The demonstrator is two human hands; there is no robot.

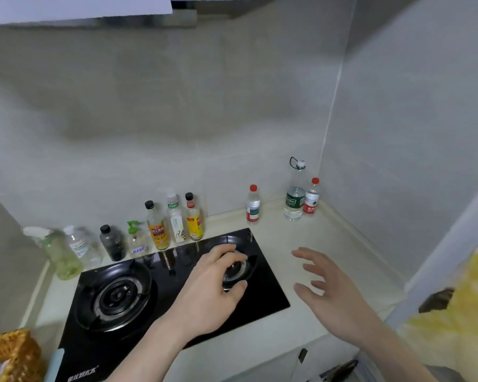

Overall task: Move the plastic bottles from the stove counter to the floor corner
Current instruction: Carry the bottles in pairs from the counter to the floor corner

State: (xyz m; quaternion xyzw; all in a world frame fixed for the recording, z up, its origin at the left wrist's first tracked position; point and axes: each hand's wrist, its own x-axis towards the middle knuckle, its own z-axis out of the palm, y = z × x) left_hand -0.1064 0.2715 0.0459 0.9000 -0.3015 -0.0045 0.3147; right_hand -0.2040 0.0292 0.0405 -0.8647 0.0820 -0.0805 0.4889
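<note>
Neither grip holds anything: my left hand [210,293] hovers over the right burner [236,267] of the black stove [265,296], fingers curled loosely and apart, and my right hand [326,285] hangs open, fingers spread, above the bare table [301,238] just right of the stove. Left hand hides most of that burner. Floor corner is out of frame. Print on the bottle labels is too blurred to read. Three plastic bottles stand upright on the table, well beyond both hands: a small clear bottle [253,206] with red cap and green-red label stands alone near the back wall; in the far right corner a tall clear bottle [294,198], white cap, green label, dark loop at the neck, stands just beside a short red-capped bottle [311,198] with a red-white label. Left of the stove's rear edge runs a row of condiment and cleaning bottles [174,219]. A woven basket [11,354] is cut off at lower left.
</note>
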